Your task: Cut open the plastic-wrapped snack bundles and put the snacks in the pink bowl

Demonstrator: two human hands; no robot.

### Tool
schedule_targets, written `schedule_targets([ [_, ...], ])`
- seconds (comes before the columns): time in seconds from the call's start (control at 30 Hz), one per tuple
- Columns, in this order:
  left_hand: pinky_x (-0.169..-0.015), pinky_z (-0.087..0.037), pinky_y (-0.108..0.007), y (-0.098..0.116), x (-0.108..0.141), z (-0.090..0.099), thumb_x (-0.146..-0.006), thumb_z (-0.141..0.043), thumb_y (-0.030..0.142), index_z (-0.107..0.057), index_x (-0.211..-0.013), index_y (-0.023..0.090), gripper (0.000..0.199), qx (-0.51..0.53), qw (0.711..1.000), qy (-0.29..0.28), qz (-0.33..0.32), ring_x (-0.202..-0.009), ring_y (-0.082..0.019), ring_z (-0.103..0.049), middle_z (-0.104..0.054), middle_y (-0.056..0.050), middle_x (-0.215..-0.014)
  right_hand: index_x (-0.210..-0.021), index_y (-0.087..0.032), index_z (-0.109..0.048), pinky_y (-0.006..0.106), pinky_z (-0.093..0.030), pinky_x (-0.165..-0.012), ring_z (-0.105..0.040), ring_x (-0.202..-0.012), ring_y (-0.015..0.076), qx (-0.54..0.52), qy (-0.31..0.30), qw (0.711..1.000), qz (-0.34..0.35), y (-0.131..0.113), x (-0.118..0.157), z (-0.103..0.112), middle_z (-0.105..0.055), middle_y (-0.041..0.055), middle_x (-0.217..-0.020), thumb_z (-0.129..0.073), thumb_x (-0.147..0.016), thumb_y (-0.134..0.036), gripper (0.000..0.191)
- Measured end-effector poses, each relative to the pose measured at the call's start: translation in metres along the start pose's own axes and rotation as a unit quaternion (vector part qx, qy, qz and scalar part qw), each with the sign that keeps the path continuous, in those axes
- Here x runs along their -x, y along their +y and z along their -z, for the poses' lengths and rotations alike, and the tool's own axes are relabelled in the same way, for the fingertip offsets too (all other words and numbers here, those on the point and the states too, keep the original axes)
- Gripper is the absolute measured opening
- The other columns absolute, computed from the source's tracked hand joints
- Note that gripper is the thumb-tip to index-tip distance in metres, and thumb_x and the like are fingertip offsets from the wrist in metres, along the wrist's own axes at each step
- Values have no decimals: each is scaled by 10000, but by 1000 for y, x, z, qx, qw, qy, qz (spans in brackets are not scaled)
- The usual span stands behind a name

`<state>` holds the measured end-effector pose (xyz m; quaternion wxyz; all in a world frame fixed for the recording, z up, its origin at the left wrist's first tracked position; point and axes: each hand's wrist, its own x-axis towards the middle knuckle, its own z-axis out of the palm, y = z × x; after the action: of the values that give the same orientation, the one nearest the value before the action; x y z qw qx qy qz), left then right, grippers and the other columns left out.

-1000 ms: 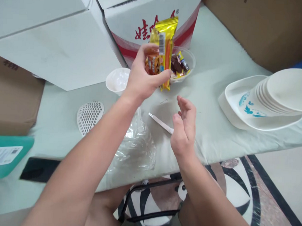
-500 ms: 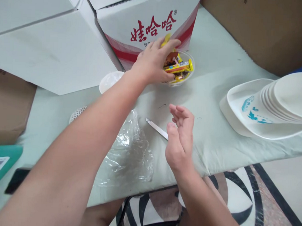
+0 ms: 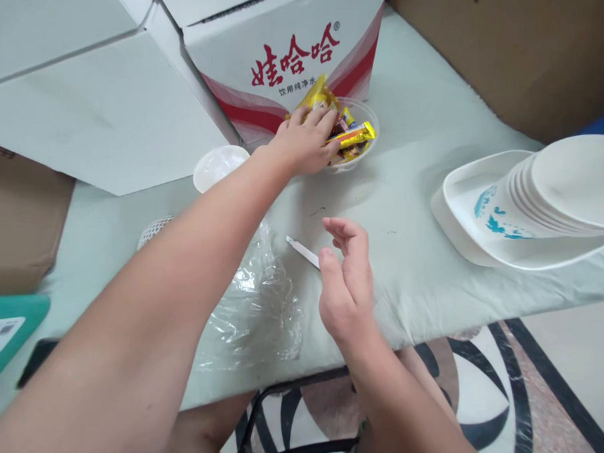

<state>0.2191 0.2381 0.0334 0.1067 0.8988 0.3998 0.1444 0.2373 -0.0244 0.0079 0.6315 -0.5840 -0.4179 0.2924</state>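
My left hand (image 3: 308, 143) reaches to a clear plastic bowl (image 3: 374, 137) of small wrapped snacks. Its fingers lie spread over a yellow snack packet (image 3: 322, 94) at the bowl's left side, and the fingertips are partly lost among the wrappers. Another yellow snack packet (image 3: 355, 134) lies across the top of the bowl. Lower down, my right hand (image 3: 347, 275) hovers above the cloth with its fingers loosely curved, the thumb apart and nothing in it. Beside it lies a slim white cutter-like tool (image 3: 302, 252), its near end hidden by the hand.
A crumpled clear plastic bag (image 3: 258, 311) and a white round lid or dish (image 3: 217, 166) lie near my left forearm. Stacked paper cups (image 3: 518, 202) rest in a white tray (image 3: 457, 226) at the right. Behind the bowl stands a white and red carton (image 3: 290, 32).
My left hand has come down onto the yellow packet, its fingers flatter than before. The right hand keeps its pose, and the whole view has shifted slightly.
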Motion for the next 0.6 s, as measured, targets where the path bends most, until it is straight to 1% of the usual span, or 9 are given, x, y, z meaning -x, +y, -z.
schedule_targets([
  [0.1,-1259,-244,-615,11,5,15,-861,-697,339,-555,-1478,307,634,11,999,-22,33,-1563,-380,-326,-461,-62,-1648,-1304,-237,-503,502,-497,-1081,-604,-1273,259,1,-3,1000,-2,-2,0,0,-630,129,-1362,-486,-999,-343,324],
  [0.17,-1300,-189,-564,20,17,33,-863,-713,292,-488,-1527,214,705,25,999,38,16,-1579,-349,-308,-412,-108,-1678,-1295,-234,-505,493,-504,-1069,-610,-1259,258,0,-5,1000,4,-3,0,-1,-638,129,-1341,-491,-990,-330,320],
  [0.23,-1291,-262,-430,27,41,50,-847,-727,209,-472,-1500,134,705,56,987,134,-70,-1504,-263,-440,-520,-141,-1592,-1277,-227,-511,484,-511,-1057,-621,-1235,254,1,-4,1000,14,-3,1,-3,-651,129,-1302,-509,-970,-310,318],
  [0.3,-926,-548,-323,27,80,61,-837,-705,179,-621,-1246,155,418,116,958,243,-94,-1021,-190,-697,-739,-95,-1193,-1243,-221,-524,478,-517,-1042,-635,-1198,249,6,-1,1000,23,-3,0,-6,-665,126,-1253,-524,-945,-288,306],
  [0.33,-683,-525,-293,23,104,63,-900,-653,236,-677,-971,202,82,124,955,261,-63,-670,-147,-639,-718,-10,-788,-1224,-218,-530,475,-521,-1033,-641,-1180,247,9,-2,1000,27,-3,0,-7,-670,124,-1231,-531,-932,-278,298],
  [0.37,-604,-475,-292,17,128,64,-984,-565,312,-668,-833,227,201,125,963,238,-10,-515,-132,-541,-597,38,-559,-1207,-217,-535,470,-525,-1024,-647,-1164,244,13,-7,999,29,-3,0,-9,-672,122,-1215,-535,-922,-270,290],
  [0.47,-672,-497,-324,-13,192,58,-1037,-398,427,-717,-810,216,445,105,969,190,118,-596,-170,-624,-676,-25,-610,-1178,-221,-539,451,-539,-988,-665,-1120,234,25,-34,999,28,-3,3,-14,-677,113,-1182,-536,-903,-257,277],
  [0.53,-944,-523,-399,-34,217,52,-984,-448,428,-748,-1080,169,408,47,985,92,136,-1042,-268,-721,-792,-138,-1090,-1165,-225,-542,447,-543,-974,-670,-1103,232,31,-50,998,26,-3,7,-17,-681,107,-1170,-534,-898,-257,269],
  [0.6,-1101,-454,-475,-48,229,49,-826,-679,411,-633,-1367,126,613,-6,990,-26,135,-1317,-367,-610,-667,-198,-1415,-1153,-224,-545,452,-543,-976,-670,-1095,233,37,-65,997,32,-3,13,-20,-684,104,-1167,-531,-893,-254,263],
])
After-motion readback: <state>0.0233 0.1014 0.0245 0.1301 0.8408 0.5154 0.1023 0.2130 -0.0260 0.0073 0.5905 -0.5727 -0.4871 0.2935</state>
